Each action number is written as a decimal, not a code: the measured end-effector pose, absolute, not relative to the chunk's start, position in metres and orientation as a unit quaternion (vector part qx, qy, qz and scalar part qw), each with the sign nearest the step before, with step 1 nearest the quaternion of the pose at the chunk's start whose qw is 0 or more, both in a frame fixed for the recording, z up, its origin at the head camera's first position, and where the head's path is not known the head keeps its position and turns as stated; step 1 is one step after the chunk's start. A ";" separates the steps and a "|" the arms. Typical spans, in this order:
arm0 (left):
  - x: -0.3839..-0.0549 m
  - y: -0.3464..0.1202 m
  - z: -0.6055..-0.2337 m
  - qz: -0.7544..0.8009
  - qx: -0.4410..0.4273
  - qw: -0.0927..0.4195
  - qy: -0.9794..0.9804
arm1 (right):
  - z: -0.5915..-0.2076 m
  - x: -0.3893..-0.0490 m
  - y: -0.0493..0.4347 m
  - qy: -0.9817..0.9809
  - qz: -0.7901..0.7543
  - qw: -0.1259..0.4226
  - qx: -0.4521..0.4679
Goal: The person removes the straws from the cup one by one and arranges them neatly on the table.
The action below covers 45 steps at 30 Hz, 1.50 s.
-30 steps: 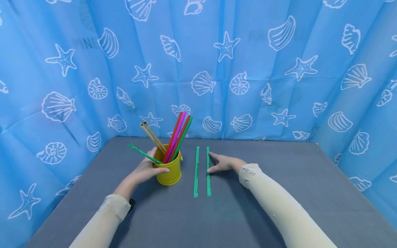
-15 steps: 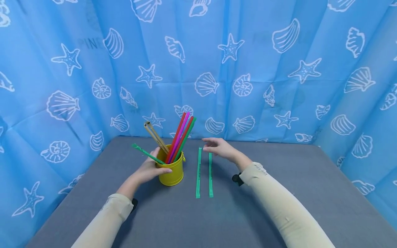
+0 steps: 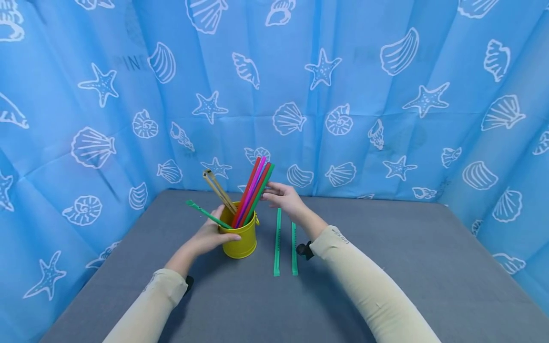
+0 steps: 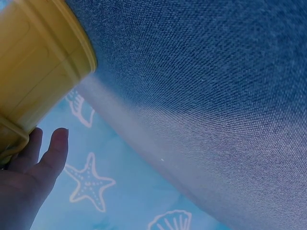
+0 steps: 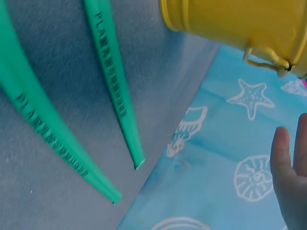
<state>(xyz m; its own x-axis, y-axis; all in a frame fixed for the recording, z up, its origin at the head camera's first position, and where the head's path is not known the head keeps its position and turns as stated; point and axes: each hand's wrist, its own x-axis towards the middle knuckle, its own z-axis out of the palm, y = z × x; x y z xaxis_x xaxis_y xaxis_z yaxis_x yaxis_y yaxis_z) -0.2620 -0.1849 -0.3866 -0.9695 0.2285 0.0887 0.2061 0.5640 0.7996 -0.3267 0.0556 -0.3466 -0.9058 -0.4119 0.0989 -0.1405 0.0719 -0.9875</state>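
Note:
My left hand [image 3: 208, 235] holds a small yellow bucket [image 3: 241, 242] from the left, thumb across its front and fingers behind. Red straws [image 3: 250, 190], a magenta straw [image 3: 262, 164] and a green straw [image 3: 267, 180] lean right inside it. Two tan wrapped straws [image 3: 219, 191] and a green wrapped straw [image 3: 205, 212] tilt left. My right hand [image 3: 288, 202] is raised beside the bucket, its fingertips right at the upper part of the leaning green straw. Below that hand, two green wrapped straws [image 3: 277, 252] [image 5: 48, 120] lie side by side on the table.
The grey cloth-covered table [image 3: 407, 247] ends at a blue curtain [image 3: 364, 157] with white shell prints at its back and sides. A wire handle [image 5: 266, 60] hangs on the bucket's side facing my right hand.
My right hand has lifted from the right-hand green wrapped straw on the table and moved left to the straws in the bucket. My left hand has stayed on the bucket.

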 end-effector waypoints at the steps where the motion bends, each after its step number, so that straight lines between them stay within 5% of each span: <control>1: -0.262 -0.185 -0.387 0.450 0.125 0.012 0.884 | -0.347 -0.326 0.053 0.725 -0.655 0.101 -0.185; 45: -0.265 -0.187 -0.389 0.437 0.140 0.004 0.889 | -0.315 -0.317 0.063 0.677 -0.718 -0.071 -0.147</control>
<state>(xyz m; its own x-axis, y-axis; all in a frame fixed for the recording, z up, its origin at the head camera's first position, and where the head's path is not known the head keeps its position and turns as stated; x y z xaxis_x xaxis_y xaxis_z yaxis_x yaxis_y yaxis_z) -0.2648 -0.1874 -0.3885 -0.9609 0.2515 0.1159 0.2453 0.5790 0.7775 -0.3167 0.0630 -0.3154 -0.9470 -0.0971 0.3061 -0.2998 -0.0737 -0.9511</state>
